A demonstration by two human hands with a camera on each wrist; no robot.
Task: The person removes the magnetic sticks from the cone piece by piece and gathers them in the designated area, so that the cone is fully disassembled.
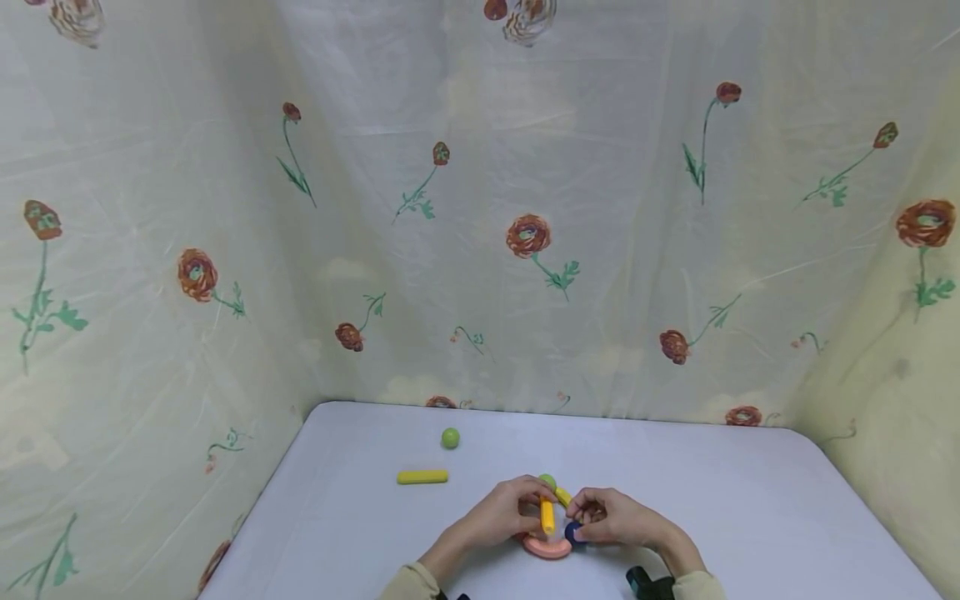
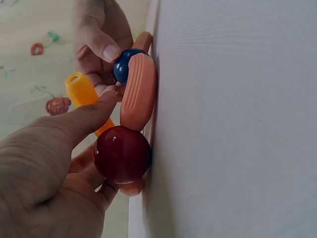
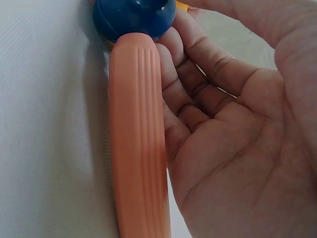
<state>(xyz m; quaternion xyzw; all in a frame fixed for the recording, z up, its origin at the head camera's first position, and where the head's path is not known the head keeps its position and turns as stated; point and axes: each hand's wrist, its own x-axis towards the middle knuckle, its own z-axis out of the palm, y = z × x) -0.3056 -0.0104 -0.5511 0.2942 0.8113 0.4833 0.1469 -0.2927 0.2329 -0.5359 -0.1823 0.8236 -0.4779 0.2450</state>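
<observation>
My left hand (image 1: 512,510) holds a yellow-orange rod (image 1: 547,517) between thumb and fingers, its hollow end raised. In the left wrist view, a dark red ball (image 2: 122,154) sits against this hand's fingers. A curved peach piece (image 1: 547,547) links the red ball to a dark blue ball (image 1: 575,534). My right hand (image 1: 621,518) pinches that blue ball with thumb and fingertips. Another ribbed peach rod (image 3: 138,134) extends from the blue ball beside the right palm. Behind the hands show a green ball (image 1: 548,481) and a yellow rod (image 1: 564,497), partly hidden.
A loose yellow-green rod (image 1: 422,477) and a green ball (image 1: 450,438) lie farther back on the left of the white table (image 1: 712,475). A dark object (image 1: 649,583) is by the right wrist. Flower-printed cloth (image 1: 480,333) surrounds the table's back and sides.
</observation>
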